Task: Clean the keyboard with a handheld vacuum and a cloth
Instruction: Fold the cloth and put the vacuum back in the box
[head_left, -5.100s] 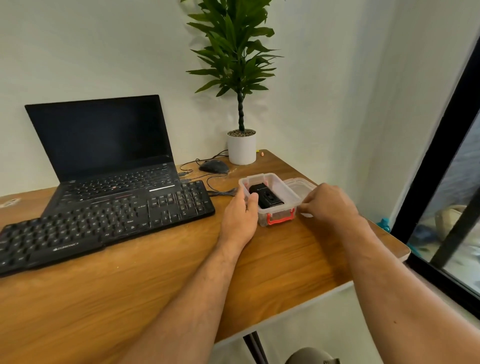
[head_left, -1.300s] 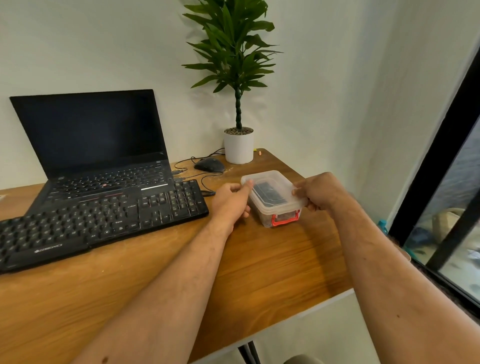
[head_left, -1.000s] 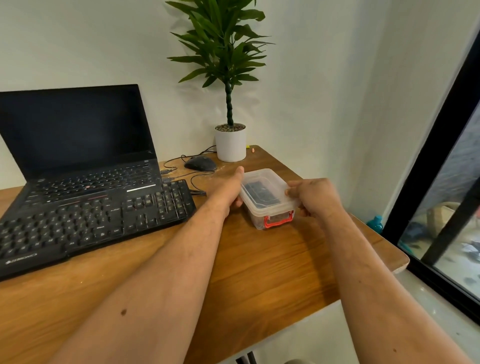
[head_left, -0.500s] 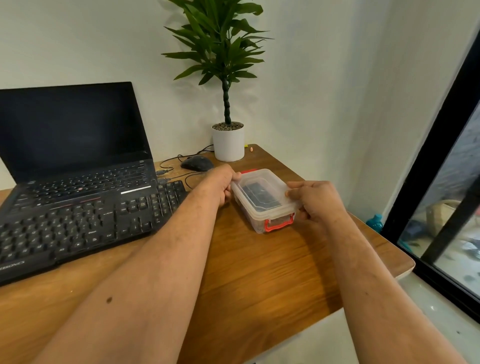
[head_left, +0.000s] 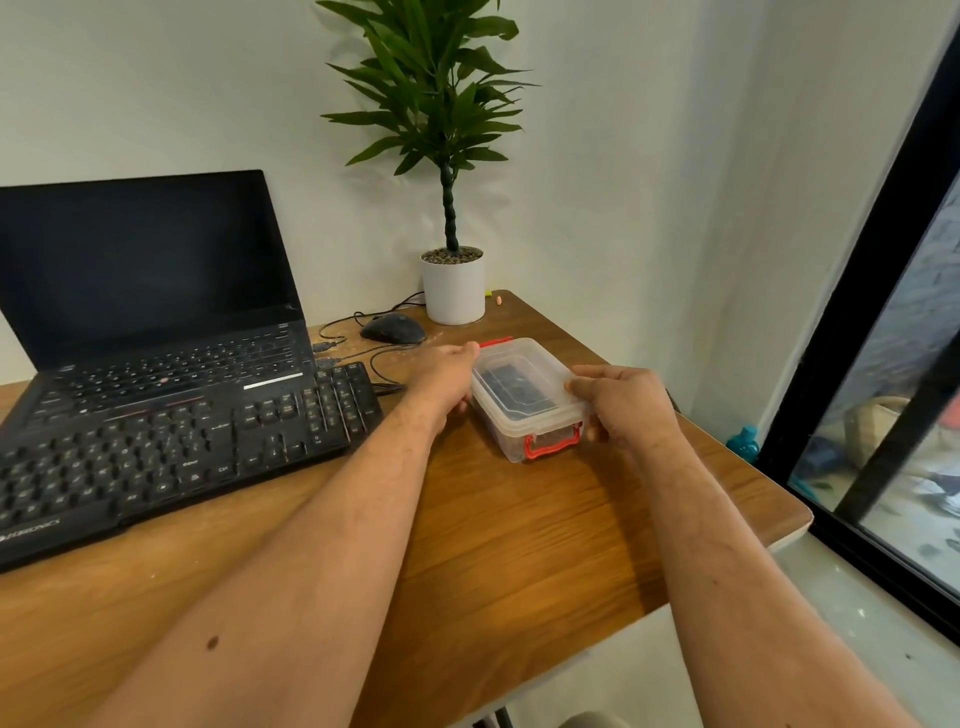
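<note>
A clear plastic box (head_left: 540, 423) with red clips and its lid on stands on the wooden desk (head_left: 519, 545). A black device (head_left: 511, 387) shows through the lid. My left hand (head_left: 441, 382) grips the box's left side, with the thumb at the far left corner. My right hand (head_left: 623, 402) grips its right side, fingers curled over the lid's edge. To the left, a black keyboard (head_left: 176, 457) lies in front of the laptop. No cloth is in view.
An open black laptop (head_left: 145, 291) stands behind the keyboard. A black mouse (head_left: 392, 328) with cables and a potted plant (head_left: 452, 286) sit at the desk's back. The desk's right edge ends near a dark-framed window (head_left: 862, 332).
The lid, off 5 s ago, now sits on the box. In the last second both hands stayed on the box's sides and the left hand slid toward its far corner.
</note>
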